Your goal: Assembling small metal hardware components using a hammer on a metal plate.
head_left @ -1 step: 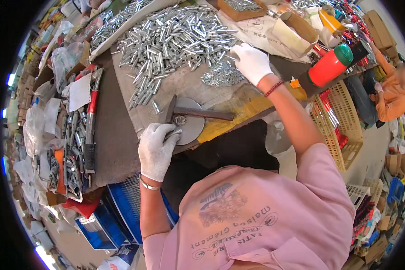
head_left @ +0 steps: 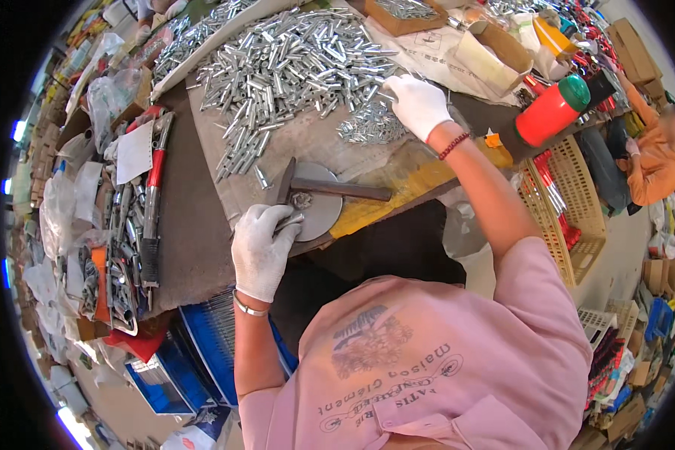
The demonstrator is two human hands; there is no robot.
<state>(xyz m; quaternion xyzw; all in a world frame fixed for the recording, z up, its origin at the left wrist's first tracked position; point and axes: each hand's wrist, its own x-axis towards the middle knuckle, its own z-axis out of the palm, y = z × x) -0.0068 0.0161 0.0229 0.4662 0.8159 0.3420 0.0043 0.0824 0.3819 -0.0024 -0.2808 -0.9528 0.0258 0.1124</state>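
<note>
My left hand (head_left: 261,251), in a white glove, pinches a short silver metal tube (head_left: 289,222) over the near-left edge of a round grey metal disc (head_left: 324,214). A hammer (head_left: 337,187) lies across that disc, its head to the left and its wooden handle pointing right. Beside the hammer head is a small round metal piece (head_left: 301,200). My right hand (head_left: 420,105), also gloved, is closed at the right edge of a small heap of tiny metal pins (head_left: 370,124); whatever its fingertips hold is too small to make out. A large pile of silver tubes (head_left: 292,64) spreads beyond both hands.
A red flask with a green lid (head_left: 551,111) lies at the right. A cream plastic crate (head_left: 570,202) stands below it. Long red-handled tools (head_left: 154,172) and metal parts lie at the left, above blue crates (head_left: 202,360). Another person in orange (head_left: 656,165) is at far right.
</note>
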